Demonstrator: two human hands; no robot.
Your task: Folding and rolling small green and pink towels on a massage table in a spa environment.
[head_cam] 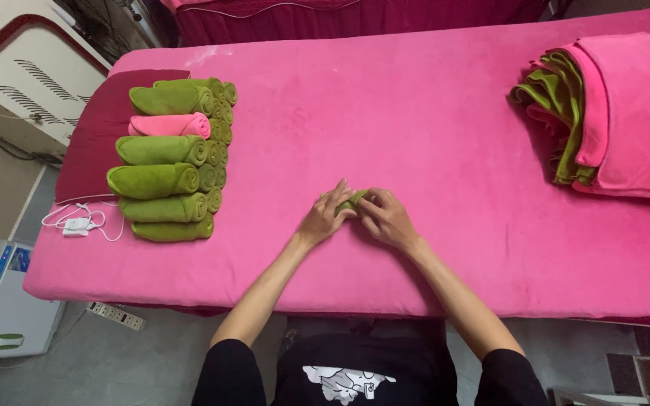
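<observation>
Head view shows a left hand and right hand closed together around a small green towel roll mid-bed, with many finished rolls stacked at left and a pile of unrolled towels remaining at right on the pink bed.

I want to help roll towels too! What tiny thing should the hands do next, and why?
Probably finish rolling tight. Both hands, left and right, close around a small green towel that is nearly all wrapped up. The stack of rolled towels at the left suggests it would go there once it is as snug as those.
</observation>
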